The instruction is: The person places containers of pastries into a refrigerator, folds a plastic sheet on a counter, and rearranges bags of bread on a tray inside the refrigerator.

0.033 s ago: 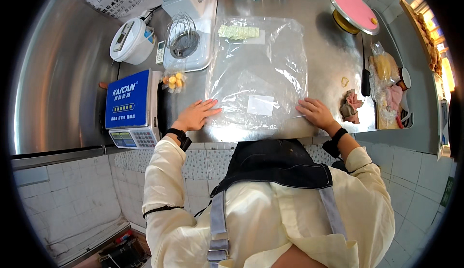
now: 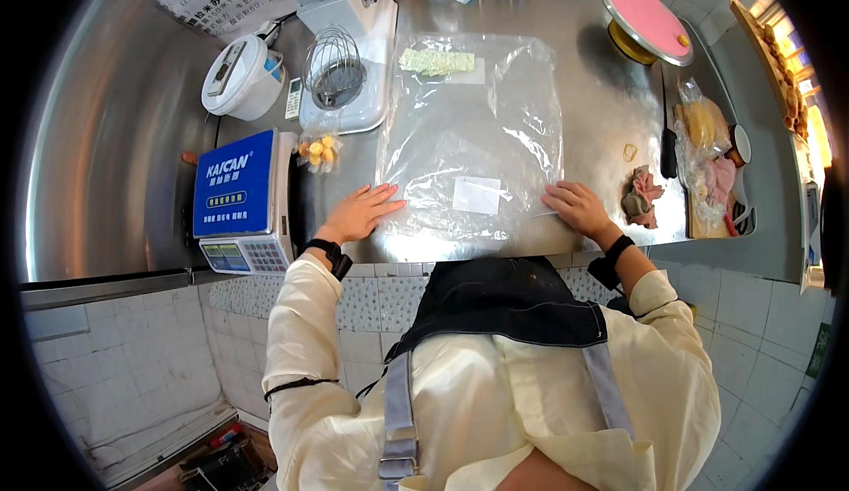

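A large clear plastic sheet or bag (image 2: pixel 433 141) lies flat on the steel worktop, wrinkled and shiny. At its lower left edge rests my left hand (image 2: pixel 358 212), palm down with the fingers stretched out. My right hand (image 2: pixel 579 210) lies at the lower right edge, its fingers extended and touching the plastic. Between them, near the front, a white paper square (image 2: pixel 476 195) shows on or under the plastic. Toward the far end there is a pale green patterned strip (image 2: pixel 435 61) beside another white piece. Neither hand grips anything that I can see.
A blue-topped scale (image 2: pixel 234 186), a white lidded bucket (image 2: pixel 243 80), a mixer with a whisk (image 2: pixel 333 71) and bagged yellow-orange pieces (image 2: pixel 318 150) stand left. On the right are a pink turntable (image 2: pixel 648 18), a crumpled cloth (image 2: pixel 642 199), a black-handled knife (image 2: pixel 669 150) and a tray with packages (image 2: pixel 707 168).
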The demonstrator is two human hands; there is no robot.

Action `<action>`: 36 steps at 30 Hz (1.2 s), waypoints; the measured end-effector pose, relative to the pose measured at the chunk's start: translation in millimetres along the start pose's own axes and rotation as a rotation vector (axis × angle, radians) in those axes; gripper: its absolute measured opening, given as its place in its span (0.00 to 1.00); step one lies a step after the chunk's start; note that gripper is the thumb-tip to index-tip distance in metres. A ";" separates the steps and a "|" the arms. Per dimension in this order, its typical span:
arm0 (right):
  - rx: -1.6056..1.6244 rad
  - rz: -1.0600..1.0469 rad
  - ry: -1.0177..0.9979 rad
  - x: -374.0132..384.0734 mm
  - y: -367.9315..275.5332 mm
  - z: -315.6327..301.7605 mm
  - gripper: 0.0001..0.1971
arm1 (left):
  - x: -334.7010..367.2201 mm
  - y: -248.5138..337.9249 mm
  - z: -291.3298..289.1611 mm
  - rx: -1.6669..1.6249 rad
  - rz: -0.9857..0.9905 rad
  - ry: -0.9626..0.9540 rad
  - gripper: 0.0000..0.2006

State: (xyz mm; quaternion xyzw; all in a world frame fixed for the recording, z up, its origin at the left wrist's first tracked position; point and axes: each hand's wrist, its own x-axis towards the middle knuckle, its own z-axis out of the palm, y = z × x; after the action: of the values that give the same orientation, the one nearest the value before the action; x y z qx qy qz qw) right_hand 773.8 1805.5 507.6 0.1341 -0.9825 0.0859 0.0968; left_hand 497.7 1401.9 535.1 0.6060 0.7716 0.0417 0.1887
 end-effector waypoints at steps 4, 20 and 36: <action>0.200 0.307 0.183 7.3 2.2 11.1 0.07 | 3.8 -3.8 27.4 -0.376 -0.180 0.277 0.17; 0.841 0.437 -0.191 41.2 22.0 -103.3 0.27 | -3.0 43.3 -84.8 -0.562 -0.141 -0.098 0.28; -0.071 0.433 0.129 245.2 79.0 54.5 0.27 | 265.6 -30.1 -26.7 0.053 -0.514 0.509 0.27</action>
State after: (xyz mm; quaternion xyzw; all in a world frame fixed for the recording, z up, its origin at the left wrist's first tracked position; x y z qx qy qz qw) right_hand 510.8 1809.3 495.9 -0.0891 -0.9825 0.0784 0.1436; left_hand 409.3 1651.0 487.1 0.3671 0.9218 0.1227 -0.0209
